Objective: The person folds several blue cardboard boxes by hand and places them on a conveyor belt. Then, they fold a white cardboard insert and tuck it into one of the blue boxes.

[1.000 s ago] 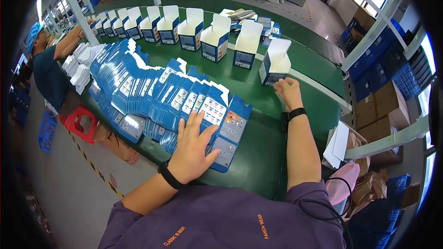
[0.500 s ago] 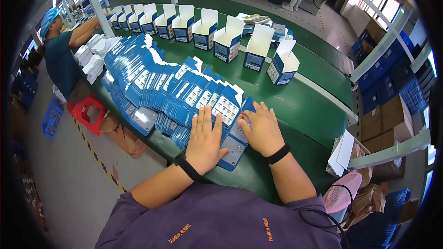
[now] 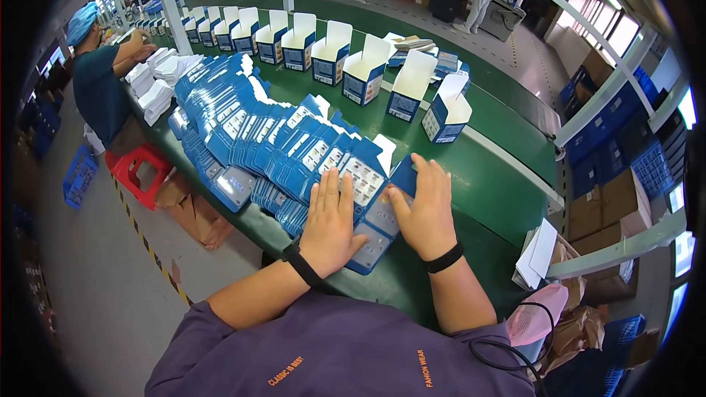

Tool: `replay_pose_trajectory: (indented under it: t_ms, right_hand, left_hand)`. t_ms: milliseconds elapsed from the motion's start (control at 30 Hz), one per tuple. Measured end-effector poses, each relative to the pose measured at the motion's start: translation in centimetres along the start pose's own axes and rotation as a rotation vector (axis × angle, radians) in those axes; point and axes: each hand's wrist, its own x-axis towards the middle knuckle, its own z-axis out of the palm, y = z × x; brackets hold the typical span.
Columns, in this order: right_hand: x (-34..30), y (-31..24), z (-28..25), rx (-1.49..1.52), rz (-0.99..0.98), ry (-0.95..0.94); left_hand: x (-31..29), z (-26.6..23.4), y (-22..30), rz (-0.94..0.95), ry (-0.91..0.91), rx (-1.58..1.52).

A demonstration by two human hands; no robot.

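Observation:
A long overlapping spread of flattened blue cartons [image 3: 290, 143] with white panels covers the left part of the green table. My left hand [image 3: 329, 224] lies flat on its near right end, fingers stretched, palm down on the blue cardboard. Beside it my right hand [image 3: 425, 213] rests at the right edge of the endmost flat carton [image 3: 379, 213]. Its thumb lies over the carton and its straight fingers reach along the edge, hiding part of that side. Both hands are open, with a dark band on each wrist.
A row of erected blue-and-white boxes [image 3: 364, 77] with raised lids stands on the green conveyor [image 3: 507, 129]. Flat cartons lie behind them. White sheets [image 3: 537, 254] sit at the table's right end. At far left, a co-worker [image 3: 103, 81] in a blue cap works beside white stacks [image 3: 156, 95].
My right hand has turned more upright and its fingers have drawn together along the carton's edge. My left hand stays in place. The view has shifted slightly, and the co-worker's arms have moved.

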Motion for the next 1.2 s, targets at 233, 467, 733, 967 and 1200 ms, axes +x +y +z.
replay_pose_trajectory:
  t_ms: [233, 467, 733, 967, 1200]
  right_hand:
    - [0.5, -3.3, -2.7, 0.402, -0.39, 0.193]
    - [0.4, -4.7, -1.3, 0.789, -0.116, 0.243]
    - [-1.5, -6.9, -0.8, 1.422, -0.084, 0.031]
    - [-1.8, -5.9, -1.0, 1.541, 0.059, 0.032]
    - [-1.3, -6.8, -2.7, 1.216, -0.029, -0.003]
  left_hand:
    - [1.9, -4.4, 1.7, -0.05, 0.101, -0.575]
    - [0.9, -5.5, 0.2, -0.201, -0.075, -1.233]
    - [1.5, -4.9, 3.0, 0.157, 0.416, -1.218]
    - [1.3, -5.2, 4.6, 0.257, 0.417, -1.392]
    - [1.4, -5.5, 3.6, 0.136, 0.49, -1.073]
